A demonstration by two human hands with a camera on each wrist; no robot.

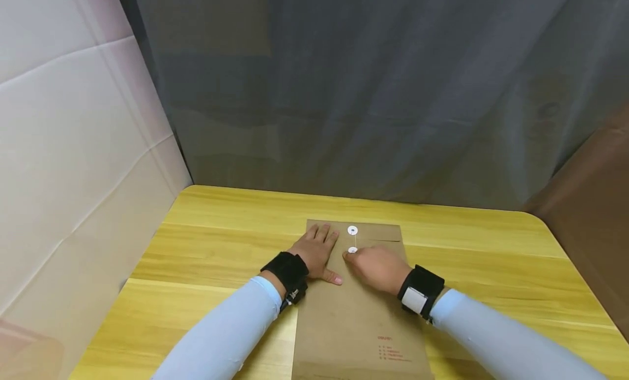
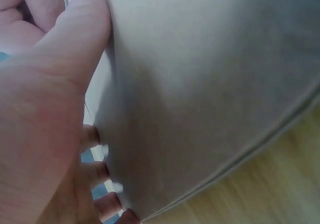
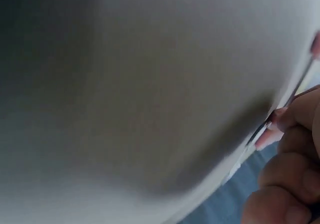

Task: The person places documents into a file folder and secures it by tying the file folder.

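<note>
Head view: a brown envelope (image 1: 354,309) lay on the yellow table (image 1: 206,243). The left hand (image 1: 316,254), fingers flat, pressed the envelope's upper left to steady it; the right hand (image 1: 375,268) pinched the string (image 1: 352,240) beside the lower clasp disc (image 1: 352,250).

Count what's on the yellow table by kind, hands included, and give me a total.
Envelope: 1
White closure discs: 2
Hands: 2, left hand flat on the envelope, right hand at the lower disc
Total: 5
</note>
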